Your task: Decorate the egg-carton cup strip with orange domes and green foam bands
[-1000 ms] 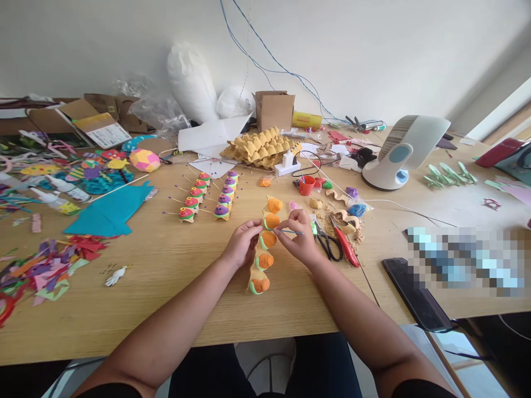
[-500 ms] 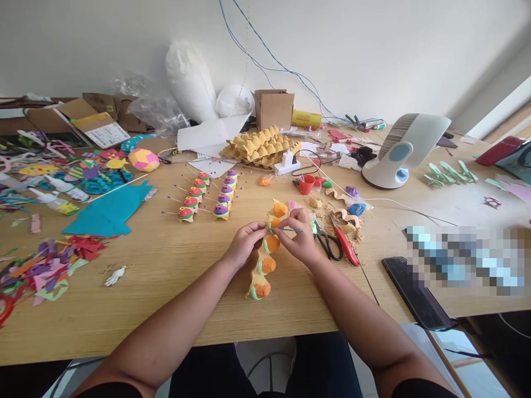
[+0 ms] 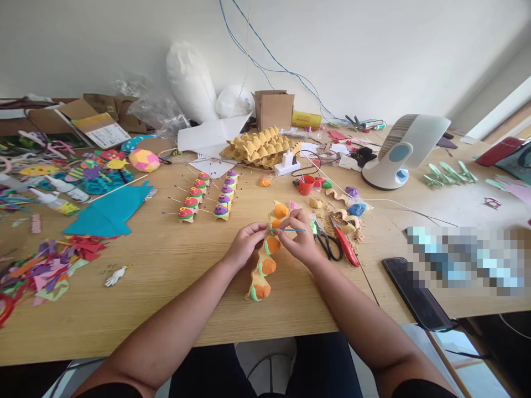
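A strip of egg carton cups [image 3: 265, 267] is tilted above the table in front of me, its bumps covered in orange clay with green edging. My left hand [image 3: 248, 243] pinches its left side near the second cup from the far end. In my right hand [image 3: 300, 235] is a thin blue stick [image 3: 293, 230], gripped between thumb and fingers and pointing left at that same cup. The stick's tip is hidden among the fingers. Two finished-looking strips with clay faces and pins, one red and green [image 3: 193, 198], one purple [image 3: 224, 198], stand to the left.
Black scissors [image 3: 331, 243] and a red utility knife [image 3: 345, 241] lie right of my right hand. Behind them are a red cup [image 3: 306, 185] and clay lumps. A phone [image 3: 416, 293] rests at the front right, a fan [image 3: 402, 152] farther back. Stacked egg trays [image 3: 259, 146] sit behind.
The blue stick has shifted very slightly to the right with my right hand's fingers. My left hand and the egg carton strip have stayed almost in place.
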A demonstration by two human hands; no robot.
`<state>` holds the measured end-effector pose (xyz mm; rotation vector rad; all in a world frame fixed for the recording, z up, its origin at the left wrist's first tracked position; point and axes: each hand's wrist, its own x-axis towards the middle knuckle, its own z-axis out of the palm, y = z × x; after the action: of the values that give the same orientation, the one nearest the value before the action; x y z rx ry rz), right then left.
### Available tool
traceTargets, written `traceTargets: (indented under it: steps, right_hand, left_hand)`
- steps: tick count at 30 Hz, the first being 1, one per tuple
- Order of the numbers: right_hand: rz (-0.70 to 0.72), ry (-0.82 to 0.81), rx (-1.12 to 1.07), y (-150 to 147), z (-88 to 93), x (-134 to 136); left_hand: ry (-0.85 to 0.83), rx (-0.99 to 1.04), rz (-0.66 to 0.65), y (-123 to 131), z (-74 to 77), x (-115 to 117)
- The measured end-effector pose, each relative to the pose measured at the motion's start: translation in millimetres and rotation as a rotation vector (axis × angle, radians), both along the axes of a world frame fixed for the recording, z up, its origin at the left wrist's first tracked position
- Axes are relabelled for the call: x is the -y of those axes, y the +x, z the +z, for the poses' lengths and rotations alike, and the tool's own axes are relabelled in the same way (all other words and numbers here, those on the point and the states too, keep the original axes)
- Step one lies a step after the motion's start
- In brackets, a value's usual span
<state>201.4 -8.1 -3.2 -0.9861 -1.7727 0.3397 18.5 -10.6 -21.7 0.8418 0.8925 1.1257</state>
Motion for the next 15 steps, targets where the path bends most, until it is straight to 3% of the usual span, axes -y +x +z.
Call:
traceTargets:
  steps: [15]
  right_hand:
    - [-0.044, -0.006, 0.004, -0.4, -3.8, -3.8]
  left_hand:
    - [0.051, -0.068, -0.053, -0.7, -3.4, 0.3]
